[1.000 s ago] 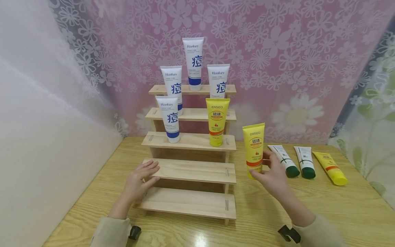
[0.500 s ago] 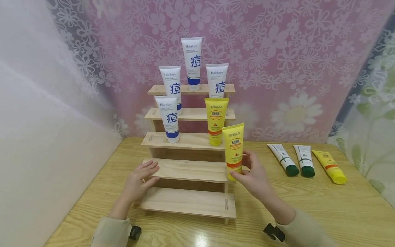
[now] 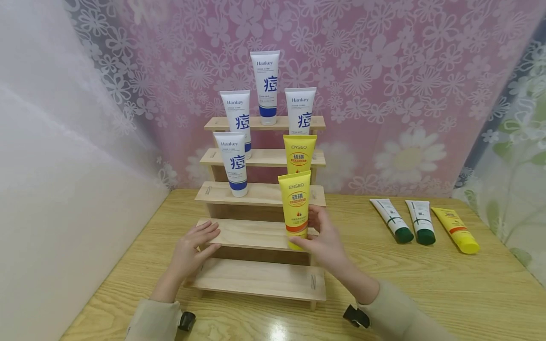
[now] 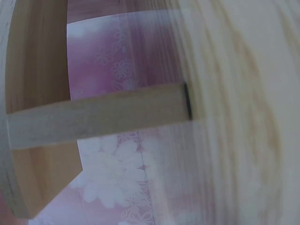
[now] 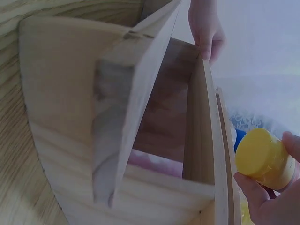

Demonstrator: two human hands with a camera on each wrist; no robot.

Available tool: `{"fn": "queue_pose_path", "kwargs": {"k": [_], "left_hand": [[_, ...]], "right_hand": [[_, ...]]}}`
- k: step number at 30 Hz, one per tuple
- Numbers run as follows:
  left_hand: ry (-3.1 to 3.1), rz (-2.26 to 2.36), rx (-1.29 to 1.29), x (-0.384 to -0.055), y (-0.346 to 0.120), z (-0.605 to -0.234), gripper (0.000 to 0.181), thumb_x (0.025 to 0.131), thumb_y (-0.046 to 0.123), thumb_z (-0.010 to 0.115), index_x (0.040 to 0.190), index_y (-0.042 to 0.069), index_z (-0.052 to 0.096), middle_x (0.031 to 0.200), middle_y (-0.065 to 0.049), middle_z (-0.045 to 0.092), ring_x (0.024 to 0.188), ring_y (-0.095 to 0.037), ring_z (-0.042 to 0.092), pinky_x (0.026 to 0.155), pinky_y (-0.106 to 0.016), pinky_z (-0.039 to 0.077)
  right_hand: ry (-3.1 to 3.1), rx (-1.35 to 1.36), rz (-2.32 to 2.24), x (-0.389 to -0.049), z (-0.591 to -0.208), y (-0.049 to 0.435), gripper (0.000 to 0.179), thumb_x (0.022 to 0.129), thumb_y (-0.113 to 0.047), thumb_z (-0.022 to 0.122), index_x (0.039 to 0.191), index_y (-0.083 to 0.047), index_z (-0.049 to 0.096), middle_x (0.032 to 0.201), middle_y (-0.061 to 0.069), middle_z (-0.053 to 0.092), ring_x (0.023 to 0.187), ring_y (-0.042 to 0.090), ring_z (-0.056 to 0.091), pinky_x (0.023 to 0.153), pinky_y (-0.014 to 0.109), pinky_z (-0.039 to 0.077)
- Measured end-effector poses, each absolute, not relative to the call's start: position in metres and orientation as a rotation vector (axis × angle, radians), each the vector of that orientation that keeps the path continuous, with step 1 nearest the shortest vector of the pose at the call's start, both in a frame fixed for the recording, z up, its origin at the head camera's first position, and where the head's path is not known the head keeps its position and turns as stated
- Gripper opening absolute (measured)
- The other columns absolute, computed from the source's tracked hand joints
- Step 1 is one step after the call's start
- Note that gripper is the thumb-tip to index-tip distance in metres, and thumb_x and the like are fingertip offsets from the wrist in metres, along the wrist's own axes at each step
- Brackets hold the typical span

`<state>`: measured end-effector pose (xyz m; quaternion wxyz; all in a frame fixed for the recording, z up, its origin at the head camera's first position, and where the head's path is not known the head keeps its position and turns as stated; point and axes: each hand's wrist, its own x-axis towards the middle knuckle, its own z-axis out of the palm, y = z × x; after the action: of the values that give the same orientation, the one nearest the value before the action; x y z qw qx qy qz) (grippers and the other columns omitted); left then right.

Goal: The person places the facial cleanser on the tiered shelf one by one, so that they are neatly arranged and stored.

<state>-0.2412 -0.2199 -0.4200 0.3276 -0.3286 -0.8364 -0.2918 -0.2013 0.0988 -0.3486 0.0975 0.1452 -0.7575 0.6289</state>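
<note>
My right hand pinches a yellow squeeze tube low on its body, thumb in front and fingers behind. Upright, cap down, the tube is over the right part of the second-lowest shelf of a wooden tiered stand. In the right wrist view its yellow cap appears slightly apart from the boards. My left hand rests on that shelf's left end, fingers extended over the top. Behind the held tube, another yellow tube stands one tier up, partly hidden. The left wrist view shows only the stand's boards.
White-and-blue tubes stand on the upper tiers, including one at the top and one at left. On the table at right lie two white tubes with green caps and a yellow tube. A floral curtain hangs behind.
My right hand has carried the yellow tube leftward from beside the stand to over the second-lowest shelf, in front of the other yellow tube. The left hand has stayed put.
</note>
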Motion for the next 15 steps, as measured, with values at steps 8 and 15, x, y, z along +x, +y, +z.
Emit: {"fn": "queue_pose_path", "kwargs": {"k": [8,15], "left_hand": [[-2.149,-0.76,-0.869,-0.242,-0.219,-0.421,0.035,0.066,0.01,0.075,0.098,-0.002,0.067,0.108,-0.011,0.061,0.105,-0.029,0.053,0.103,-0.034,0.026],[-2.14,-0.764,-0.886,-0.241,-0.218,-0.419,0.034,0.066,0.009,0.075,0.097,-0.002,0.067,0.107,-0.012,0.062,0.104,-0.031,0.054,0.092,-0.054,0.034]], "right_hand": [[-2.209,0.482,1.919,-0.206,-0.351,0.076,0.069,0.065,0.003,0.076,0.121,-0.011,0.039,0.105,0.009,0.052,0.093,0.022,0.052,0.068,0.031,0.053],[-2.266,0.525,1.876,-0.209,-0.351,0.058,0.067,0.065,-0.003,0.077,0.119,-0.011,0.038,0.101,0.007,0.052,0.093,0.02,0.051,0.069,0.029,0.053]]}}
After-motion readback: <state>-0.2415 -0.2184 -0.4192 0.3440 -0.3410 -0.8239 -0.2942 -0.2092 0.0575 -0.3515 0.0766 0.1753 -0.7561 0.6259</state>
